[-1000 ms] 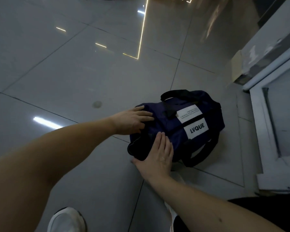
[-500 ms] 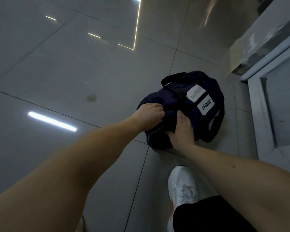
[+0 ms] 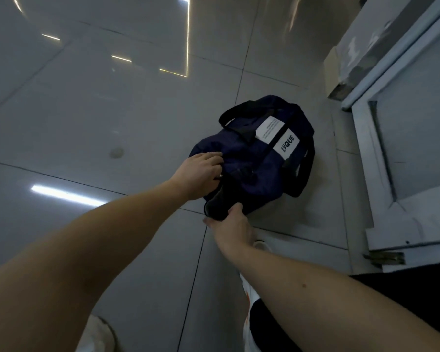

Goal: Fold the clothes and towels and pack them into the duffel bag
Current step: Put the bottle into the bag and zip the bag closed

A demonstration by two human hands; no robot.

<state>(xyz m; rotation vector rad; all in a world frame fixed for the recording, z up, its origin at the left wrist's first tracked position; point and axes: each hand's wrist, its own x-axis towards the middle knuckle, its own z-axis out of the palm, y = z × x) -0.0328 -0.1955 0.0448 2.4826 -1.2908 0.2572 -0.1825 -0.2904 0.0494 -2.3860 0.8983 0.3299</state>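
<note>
On the floor (image 3: 112, 110), which is big glossy grey tiles with ceiling lights reflected in them, sits the duffel bag (image 3: 254, 161). Right of the bag there's a white panelled door (image 3: 417, 148), close to it but not touching as far as I can see.

The bag itself is navy with black trim, lying on the tiles a bit slumped. One black carry handle (image 3: 239, 110) arches over its far end, and the other handle (image 3: 305, 171) loops down the side facing the door and rests on the floor.

Both bare arms reach in from the near side of the bag. The left hand (image 3: 201, 174) is on top of the bag's near end, fingers curled down into the fabric and gripping it. The right hand (image 3: 233, 226) is clamped on the very near tip of the bag, thumb on the left, fingers wrapped round the dark end panel.

Nearer than the bag, under the right arm, is a white shoe (image 3: 248, 293).

On the bag's top there's a white label (image 3: 287, 146) reading LVQUE, and a little bit of shiny metal (image 3: 220, 176) pokes out by the left fingers. Can't tell exactly what it is.
</note>
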